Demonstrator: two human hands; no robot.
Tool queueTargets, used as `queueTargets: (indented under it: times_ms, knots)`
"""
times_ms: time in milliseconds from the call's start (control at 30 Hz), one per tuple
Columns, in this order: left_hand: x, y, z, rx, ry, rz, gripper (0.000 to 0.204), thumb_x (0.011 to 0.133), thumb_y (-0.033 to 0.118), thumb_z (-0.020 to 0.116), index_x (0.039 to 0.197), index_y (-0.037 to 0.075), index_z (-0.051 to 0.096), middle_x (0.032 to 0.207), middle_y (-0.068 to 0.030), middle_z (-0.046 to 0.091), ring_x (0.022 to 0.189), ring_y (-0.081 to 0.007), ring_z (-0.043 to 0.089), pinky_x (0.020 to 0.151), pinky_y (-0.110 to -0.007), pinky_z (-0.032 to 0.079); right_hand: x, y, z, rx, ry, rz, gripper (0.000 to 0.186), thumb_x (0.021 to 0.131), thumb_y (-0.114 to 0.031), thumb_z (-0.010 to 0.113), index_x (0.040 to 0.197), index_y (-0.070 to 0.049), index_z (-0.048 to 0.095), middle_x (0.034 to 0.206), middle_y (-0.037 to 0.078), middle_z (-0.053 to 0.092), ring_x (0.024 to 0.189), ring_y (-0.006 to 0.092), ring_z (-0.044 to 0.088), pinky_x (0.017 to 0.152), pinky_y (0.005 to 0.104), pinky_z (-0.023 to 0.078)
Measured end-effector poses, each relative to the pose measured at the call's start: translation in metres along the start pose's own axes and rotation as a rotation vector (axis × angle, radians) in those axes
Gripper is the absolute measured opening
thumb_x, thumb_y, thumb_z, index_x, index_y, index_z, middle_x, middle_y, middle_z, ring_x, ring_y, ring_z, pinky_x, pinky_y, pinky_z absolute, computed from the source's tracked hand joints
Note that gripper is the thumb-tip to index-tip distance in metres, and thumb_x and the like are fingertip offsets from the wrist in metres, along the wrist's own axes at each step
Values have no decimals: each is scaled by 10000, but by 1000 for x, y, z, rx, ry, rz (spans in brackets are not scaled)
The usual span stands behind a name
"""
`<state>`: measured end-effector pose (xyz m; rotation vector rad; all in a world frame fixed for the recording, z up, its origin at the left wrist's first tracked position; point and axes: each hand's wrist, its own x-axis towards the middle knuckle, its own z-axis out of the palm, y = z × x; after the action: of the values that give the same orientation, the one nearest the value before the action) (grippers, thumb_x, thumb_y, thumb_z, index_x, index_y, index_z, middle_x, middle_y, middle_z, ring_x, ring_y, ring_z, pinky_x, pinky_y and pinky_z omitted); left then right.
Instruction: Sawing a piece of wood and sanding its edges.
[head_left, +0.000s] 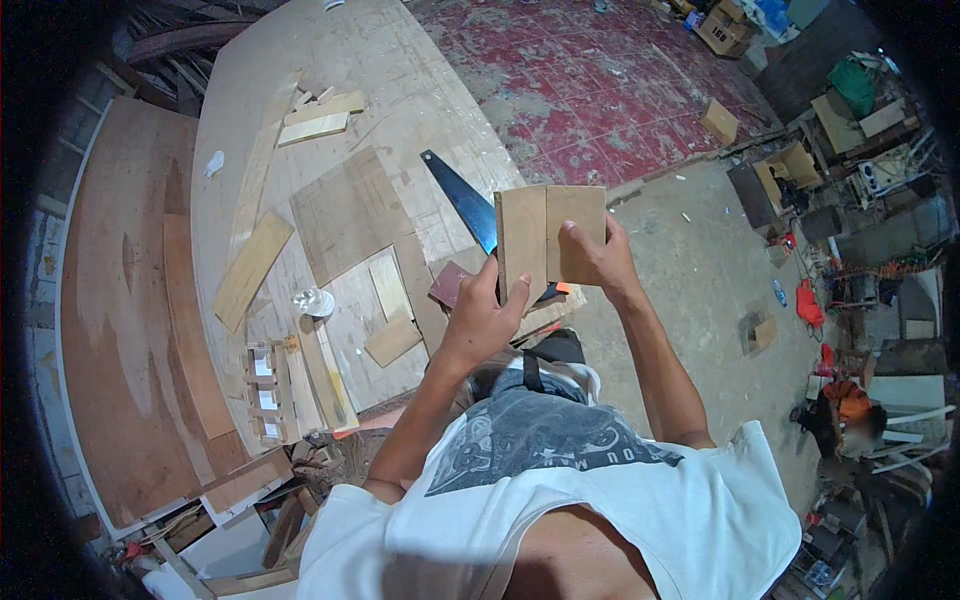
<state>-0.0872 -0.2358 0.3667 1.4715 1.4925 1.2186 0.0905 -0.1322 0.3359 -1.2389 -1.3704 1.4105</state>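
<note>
In front of me, two flat wooden boards are held up edge to edge, with a thin dark seam running between them. My left hand grips the left board at its lower part, thumb on its face. On the right board, my right hand is closed around the outer edge, its thumb pressing the face. Behind the boards lies a handsaw on the worktable; the boards hide much of it. A dark red sheet is beside my left hand.
The plywood worktable carries a thin square panel, several wood offcuts, a white container and a slatted wooden frame. A large brown board stands at the left. Boxes and clutter line the far right, around an orange-clad shape.
</note>
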Motion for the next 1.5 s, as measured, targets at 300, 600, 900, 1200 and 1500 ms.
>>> queueTargets:
  times_ms: [300,600,900,1200,1500]
  knots:
    - [0,13,-4,-17,-33,-37,276,896,145,597,1096,-44,578,875,-179,678,785,-266,663,730,-370,506,0,1,-8,23,-17,-4,345,877,-234,689,1129,-11,613,998,64,672,875,126,629,771,299,506]
    - [-3,12,9,71,-49,-30,282,884,126,593,1104,-50,572,910,-229,679,826,-340,686,744,-411,512,-2,3,-11,3,6,-51,345,868,-230,699,1114,-5,613,994,63,665,872,123,615,776,297,496]
    - [-3,14,12,77,-73,-1,266,879,84,591,1105,-50,554,857,-236,667,819,-354,687,697,-401,518,2,11,-17,15,25,-33,353,866,-227,699,1124,-4,606,1023,78,661,902,143,620,795,307,494]
    - [-5,17,12,87,-82,-15,272,874,96,595,1101,-47,553,860,-232,666,791,-346,689,690,-399,522,1,12,-13,14,-5,-8,371,866,-237,699,1140,-9,595,1041,82,656,916,151,623,807,311,497]
    - [-4,18,12,82,-75,2,288,869,103,599,1113,-44,552,874,-234,667,823,-356,690,709,-416,522,0,13,-13,27,-5,-17,383,866,-253,700,1142,-12,588,1033,79,656,911,146,624,803,309,498]
